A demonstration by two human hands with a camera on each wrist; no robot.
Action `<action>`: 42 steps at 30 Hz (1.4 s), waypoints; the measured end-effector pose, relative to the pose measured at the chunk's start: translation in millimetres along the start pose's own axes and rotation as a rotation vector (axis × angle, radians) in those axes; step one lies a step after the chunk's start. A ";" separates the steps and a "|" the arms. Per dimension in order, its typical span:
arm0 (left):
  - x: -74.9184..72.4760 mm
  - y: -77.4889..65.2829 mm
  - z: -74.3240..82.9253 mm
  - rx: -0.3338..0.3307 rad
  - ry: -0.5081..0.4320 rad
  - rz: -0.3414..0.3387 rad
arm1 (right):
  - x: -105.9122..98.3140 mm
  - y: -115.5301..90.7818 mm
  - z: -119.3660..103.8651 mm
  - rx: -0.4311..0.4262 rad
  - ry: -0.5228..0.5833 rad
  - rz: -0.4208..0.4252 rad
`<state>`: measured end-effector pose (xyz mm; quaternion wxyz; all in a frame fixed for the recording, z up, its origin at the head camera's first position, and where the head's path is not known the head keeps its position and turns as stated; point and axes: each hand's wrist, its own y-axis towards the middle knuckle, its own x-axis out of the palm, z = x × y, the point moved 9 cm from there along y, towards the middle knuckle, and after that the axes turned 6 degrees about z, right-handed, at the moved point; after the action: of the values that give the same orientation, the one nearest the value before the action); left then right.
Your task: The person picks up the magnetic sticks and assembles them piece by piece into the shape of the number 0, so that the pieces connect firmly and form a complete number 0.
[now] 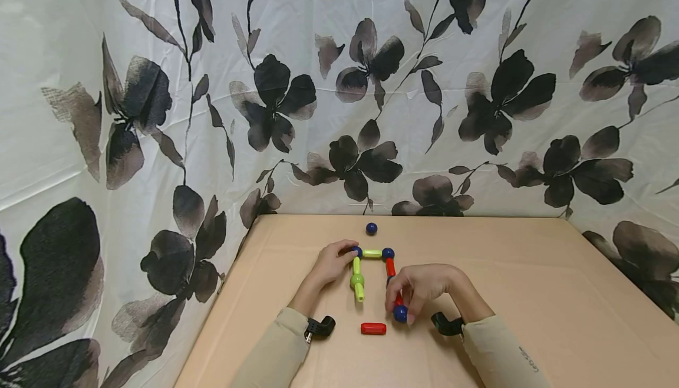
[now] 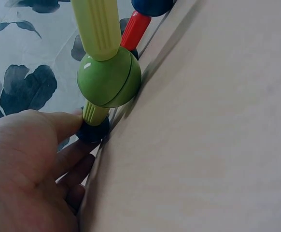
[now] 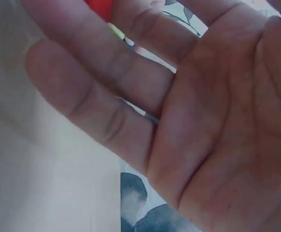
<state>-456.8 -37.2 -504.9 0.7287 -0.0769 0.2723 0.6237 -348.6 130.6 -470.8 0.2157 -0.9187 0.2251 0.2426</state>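
Toy building rods and balls are joined into a three-sided frame on the table. My left hand (image 1: 333, 262) pinches the blue ball (image 2: 93, 131) at its far left corner between thumb and fingers. From there a yellow-green rod (image 1: 372, 253) runs to another blue ball (image 1: 388, 253). Towards me, a green ball (image 2: 109, 77) joins two more yellow-green rods. On the right side, my right hand (image 1: 421, 286) holds the near blue ball (image 1: 400, 313), with a red rod (image 1: 399, 300) partly hidden behind its fingers. In the right wrist view, the palm and fingers cover most of the pieces.
One loose blue ball (image 1: 372, 229) lies beyond the frame, close to the table's back edge. A loose red rod (image 1: 373, 329) lies nearer me, between the forearms. Behind the tan table (image 1: 530, 293) hangs a flowered cloth (image 1: 318, 105).
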 end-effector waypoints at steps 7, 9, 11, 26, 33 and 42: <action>-1.5 -1.3 2.4 0.007 -0.005 0.006 | -26.5 -2.7 -0.6 -0.022 -0.026 0.214; -1.9 -1.4 2.2 0.004 -0.001 0.007 | -42.9 -3.3 2.3 -0.022 -0.044 0.355; -1.9 -1.7 2.1 0.004 0.002 0.006 | -59.3 -3.9 7.7 -0.004 -0.064 0.505; -1.2 -2.8 2.8 0.002 -0.029 0.006 | -91.2 17.3 74.5 0.083 0.201 0.866; -0.7 -1.2 2.0 0.006 -0.016 0.006 | -82.8 24.4 93.5 0.146 0.248 0.877; -1.9 7.4 4.4 -0.005 -0.016 0.005 | -81.7 22.9 95.2 0.131 0.250 0.894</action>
<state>-462.7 -35.3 -498.6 0.7291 -0.0728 0.2651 0.6268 -457.4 185.4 -508.1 0.1190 -0.7382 0.6378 0.1844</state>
